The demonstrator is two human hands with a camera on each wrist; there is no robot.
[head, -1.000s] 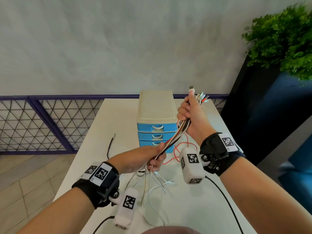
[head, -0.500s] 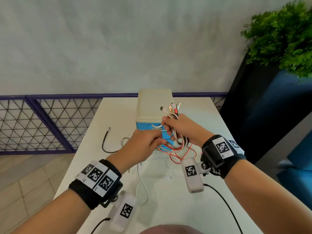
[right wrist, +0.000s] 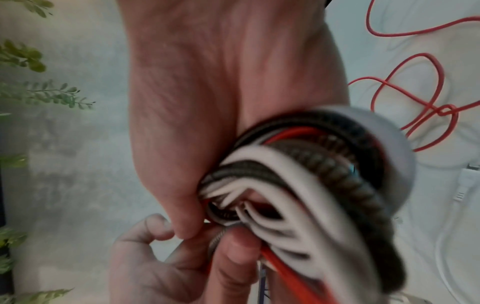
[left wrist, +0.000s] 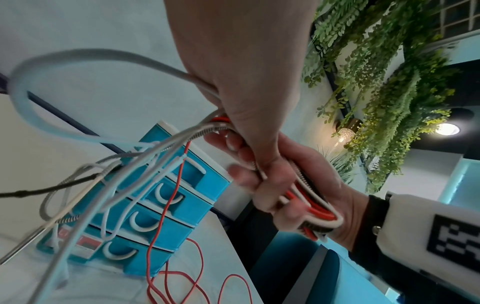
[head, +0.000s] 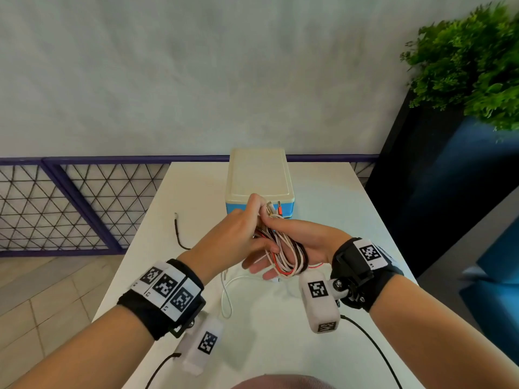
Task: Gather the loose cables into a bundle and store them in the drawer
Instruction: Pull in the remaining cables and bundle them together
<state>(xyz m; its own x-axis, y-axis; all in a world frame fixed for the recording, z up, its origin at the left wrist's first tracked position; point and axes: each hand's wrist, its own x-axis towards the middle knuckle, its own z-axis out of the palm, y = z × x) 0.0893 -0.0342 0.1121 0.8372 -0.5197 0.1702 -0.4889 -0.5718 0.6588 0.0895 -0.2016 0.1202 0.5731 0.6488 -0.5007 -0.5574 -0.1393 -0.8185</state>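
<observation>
A bundle of white, red, black and braided cables (head: pixel 286 255) is looped around my right hand (head: pixel 306 245), whose thumb pins the loops against the palm. My left hand (head: pixel 238 234) grips the same cables just above, near the plug ends (head: pixel 273 209). Both hands hover in front of the blue drawer unit (head: pixel 259 175) with its cream top; its drawers (left wrist: pixel 166 197) are closed. In the left wrist view, loose strands, a red cable (left wrist: pixel 168 205) among them, trail from my left hand (left wrist: pixel 246 82) to the table. The coil (right wrist: pixel 311 174) fills the right wrist view.
One black cable (head: pixel 178 234) lies apart on the white table (head: pixel 323 197), left of the drawers. White cable loops (head: pixel 227 296) and red cable loops (right wrist: pixel 415 102) lie on the table under my hands. A dark planter with a green plant (head: pixel 463 66) stands to the right.
My hands have come down and together in front of the drawer unit. The cables, stretched between them a second ago, are now coiled around my right hand.
</observation>
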